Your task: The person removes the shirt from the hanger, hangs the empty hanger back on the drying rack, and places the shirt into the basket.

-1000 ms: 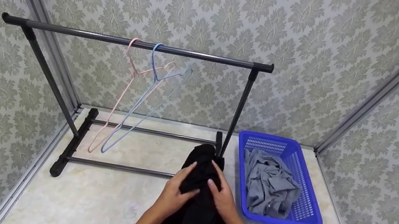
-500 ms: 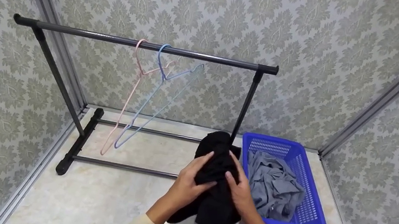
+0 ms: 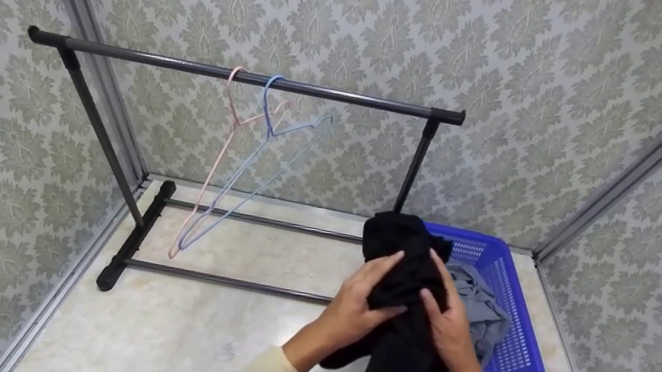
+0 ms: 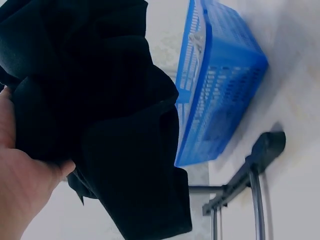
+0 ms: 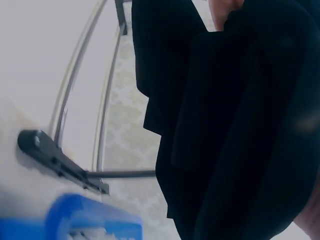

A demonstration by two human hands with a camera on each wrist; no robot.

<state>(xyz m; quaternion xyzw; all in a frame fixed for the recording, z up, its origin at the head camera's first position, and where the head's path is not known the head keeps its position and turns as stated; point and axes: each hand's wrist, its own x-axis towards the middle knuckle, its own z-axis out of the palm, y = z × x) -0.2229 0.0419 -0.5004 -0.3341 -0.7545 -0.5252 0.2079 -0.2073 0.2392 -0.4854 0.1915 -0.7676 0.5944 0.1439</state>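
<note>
Both hands grip a bunched black garment [image 3: 397, 339] between them, held up in front of the body. The left hand [image 3: 358, 297] grasps its left side, thumb pressed into the folds. On the other side, the right hand [image 3: 449, 327] holds it with fingers and thumb along the cloth. In the left wrist view the black cloth [image 4: 115, 110] hangs in loose folds past the thumb. The garment overlaps the left part of a blue plastic basket [image 3: 519, 323] in the head view. Crumpled grey-blue clothing [image 3: 480, 305] lies inside that basket.
A dark metal clothes rack [image 3: 157, 58] stands on the pale floor [image 3: 174, 331] to the left. On its bar hang a pink hanger [image 3: 213, 165] and a blue hanger [image 3: 259, 152]. Patterned walls [image 3: 351, 24] enclose the space at the back and sides.
Both hands have carried the black garment to the right, from in front of the rack's right end to over the basket's left side. The head view has shifted slightly.
</note>
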